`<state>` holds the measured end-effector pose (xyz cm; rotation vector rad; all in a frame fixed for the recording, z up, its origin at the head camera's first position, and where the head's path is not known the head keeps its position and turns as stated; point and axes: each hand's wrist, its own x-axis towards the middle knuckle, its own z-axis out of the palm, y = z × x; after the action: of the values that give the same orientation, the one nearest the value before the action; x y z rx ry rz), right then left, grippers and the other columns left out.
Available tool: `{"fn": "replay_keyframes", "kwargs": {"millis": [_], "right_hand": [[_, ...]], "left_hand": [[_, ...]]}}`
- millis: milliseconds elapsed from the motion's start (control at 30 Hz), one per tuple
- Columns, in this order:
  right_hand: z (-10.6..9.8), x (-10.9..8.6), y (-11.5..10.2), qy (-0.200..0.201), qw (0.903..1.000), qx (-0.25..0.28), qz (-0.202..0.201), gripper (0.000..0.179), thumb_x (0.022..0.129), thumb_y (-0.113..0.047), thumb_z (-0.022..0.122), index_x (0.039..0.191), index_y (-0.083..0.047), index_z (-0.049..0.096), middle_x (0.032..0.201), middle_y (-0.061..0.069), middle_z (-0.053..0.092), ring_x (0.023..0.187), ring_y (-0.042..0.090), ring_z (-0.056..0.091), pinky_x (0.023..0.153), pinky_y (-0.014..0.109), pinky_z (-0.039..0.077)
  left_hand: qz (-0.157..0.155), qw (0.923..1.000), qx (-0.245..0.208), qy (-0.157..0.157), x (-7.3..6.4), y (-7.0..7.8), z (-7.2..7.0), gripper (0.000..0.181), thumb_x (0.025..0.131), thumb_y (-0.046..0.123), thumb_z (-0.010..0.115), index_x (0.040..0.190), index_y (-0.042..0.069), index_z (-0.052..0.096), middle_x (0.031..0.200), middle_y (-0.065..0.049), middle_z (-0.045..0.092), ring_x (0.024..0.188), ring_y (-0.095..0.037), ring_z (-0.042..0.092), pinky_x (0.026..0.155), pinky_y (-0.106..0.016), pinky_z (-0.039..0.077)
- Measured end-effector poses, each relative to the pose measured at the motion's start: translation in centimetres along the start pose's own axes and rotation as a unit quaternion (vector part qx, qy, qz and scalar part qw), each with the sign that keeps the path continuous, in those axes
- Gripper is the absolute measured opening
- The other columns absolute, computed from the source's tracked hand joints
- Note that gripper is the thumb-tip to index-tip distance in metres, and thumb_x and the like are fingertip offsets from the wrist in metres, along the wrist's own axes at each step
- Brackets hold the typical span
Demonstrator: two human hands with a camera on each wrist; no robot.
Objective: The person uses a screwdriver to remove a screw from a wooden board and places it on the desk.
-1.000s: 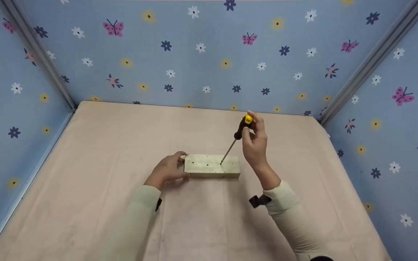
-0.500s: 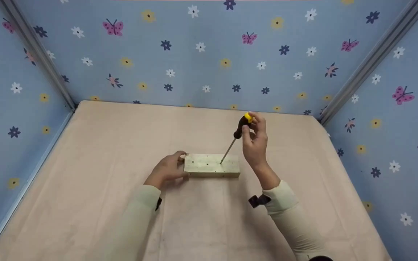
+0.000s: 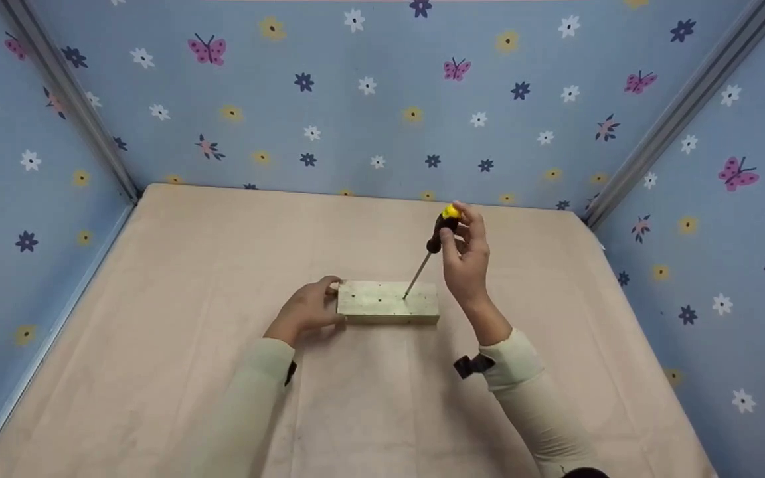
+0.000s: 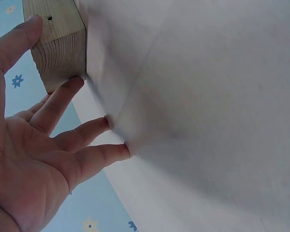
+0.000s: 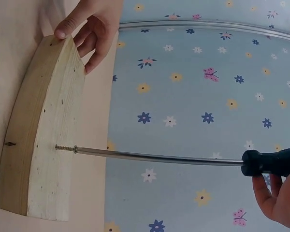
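Note:
A pale wooden block (image 3: pixel 366 309) with several small dark holes lies on the covered table. My left hand (image 3: pixel 305 309) holds its left end, thumb on the near side and fingers at the far side; the other fingertips rest on the cloth in the left wrist view. In my right hand (image 3: pixel 467 269) is a screwdriver (image 3: pixel 433 244) with a black and yellow handle, pinched between thumb and fingers. Its long shaft slants down left to the block. The right wrist view shows its tip at the head of a screw (image 5: pixel 64 148), whose thread stands partly out of the block's top.
A pinkish-beige cloth (image 3: pixel 190 265) covers the table. Blue panels (image 3: pixel 382 99) with flowers and butterflies rise along its back and both sides, joined by grey metal posts (image 3: pixel 681 113). A dark wrist camera (image 3: pixel 472 366) sits at the right cuff.
The screwdriver's yellow end has shifted slightly left and up, with the right fingers moving a little on the handle. The left hand and the block stay in place.

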<state>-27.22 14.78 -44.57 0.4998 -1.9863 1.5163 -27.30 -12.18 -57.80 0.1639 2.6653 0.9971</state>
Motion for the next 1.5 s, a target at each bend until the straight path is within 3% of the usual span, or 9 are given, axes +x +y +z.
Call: {"fn": "replay_keyframes", "kwargs": {"millis": [333,433,567,667,833,967,1100,1333,1500], "right_hand": [[0.2,0.1,0.1,0.004,0.9997,0.007,-0.023,0.036,0.093,-0.011,0.062,0.127,-0.005,0.052,0.117,0.016,0.048,0.093,0.017,0.060,0.072,0.025,0.057],[0.1,0.0,0.1,0.000,0.9995,0.000,-0.030,0.034,0.097,-0.009,0.054,0.130,-0.004,0.049,0.115,0.017,0.051,0.092,0.019,0.060,0.073,0.024,0.055],[0.1,-0.1,-0.1,-0.013,0.9998,0.011,-0.012,0.034,0.101,-0.004,0.042,0.135,-0.003,0.044,0.119,0.020,0.050,0.101,0.027,0.060,0.079,0.027,0.053],[0.2,-0.1,-0.2,-0.006,0.9997,0.020,0.012,0.035,0.099,-0.003,0.047,0.134,-0.002,0.045,0.125,0.020,0.044,0.106,0.027,0.057,0.080,0.028,0.054],[0.3,0.0,-1.3,0.014,0.9998,-0.001,0.017,0.036,0.094,0.000,0.058,0.129,0.002,0.050,0.120,0.023,0.041,0.099,0.027,0.053,0.077,0.026,0.053],[0.4,0.0,-2.8,0.004,1.0000,-0.007,0.001,0.034,0.096,0.004,0.050,0.130,0.006,0.047,0.117,0.025,0.047,0.098,0.031,0.055,0.078,0.028,0.053],[0.4,-0.1,-3.0,-0.004,0.9999,0.009,0.008,0.033,0.098,0.004,0.045,0.131,0.005,0.045,0.120,0.022,0.047,0.101,0.026,0.056,0.080,0.030,0.053],[0.6,0.0,-2.8,0.018,0.9997,0.015,-0.004,0.033,0.091,0.004,0.060,0.123,0.005,0.053,0.116,0.022,0.047,0.091,0.013,0.054,0.074,0.027,0.052],[0.6,-0.2,-2.7,0.001,0.9994,0.034,-0.004,0.033,0.095,0.008,0.047,0.128,0.009,0.048,0.119,0.026,0.050,0.097,0.019,0.057,0.078,0.026,0.052]], "left_hand": [[0.009,0.9999,0.003,0.004,-0.1,0.0,0.0,0.077,0.077,0.034,0.077,0.143,0.020,0.041,0.136,-0.008,0.056,0.129,-0.028,0.050,0.109,-0.048,0.038],[0.008,1.0000,0.000,0.003,0.0,0.0,0.0,0.077,0.077,0.033,0.077,0.143,0.019,0.041,0.136,-0.008,0.057,0.128,-0.028,0.051,0.109,-0.047,0.038],[0.005,1.0000,0.000,0.001,0.0,0.1,0.0,0.078,0.076,0.034,0.077,0.143,0.019,0.040,0.136,-0.008,0.056,0.128,-0.028,0.051,0.109,-0.046,0.038],[0.005,1.0000,0.002,0.001,0.0,0.2,0.0,0.078,0.076,0.035,0.077,0.143,0.019,0.040,0.136,-0.008,0.056,0.128,-0.027,0.051,0.109,-0.047,0.038],[0.010,1.0000,0.000,0.000,-0.1,0.2,0.0,0.077,0.076,0.035,0.078,0.142,0.019,0.041,0.136,-0.009,0.056,0.128,-0.028,0.050,0.109,-0.047,0.038],[0.011,0.9999,0.000,0.005,-0.1,0.1,-0.1,0.077,0.076,0.034,0.079,0.141,0.019,0.042,0.135,-0.009,0.056,0.128,-0.029,0.051,0.109,-0.047,0.038],[0.011,0.9999,-0.002,0.006,-0.1,0.1,0.0,0.078,0.076,0.034,0.079,0.142,0.019,0.041,0.135,-0.009,0.057,0.127,-0.028,0.051,0.108,-0.048,0.039],[0.008,1.0000,-0.002,0.001,0.0,0.0,0.0,0.079,0.076,0.035,0.079,0.143,0.019,0.040,0.134,-0.009,0.057,0.126,-0.028,0.052,0.108,-0.047,0.039],[0.011,0.9999,0.001,-0.001,0.0,-0.1,0.0,0.076,0.077,0.034,0.077,0.142,0.020,0.041,0.133,-0.008,0.058,0.126,-0.028,0.052,0.108,-0.047,0.039]]}}
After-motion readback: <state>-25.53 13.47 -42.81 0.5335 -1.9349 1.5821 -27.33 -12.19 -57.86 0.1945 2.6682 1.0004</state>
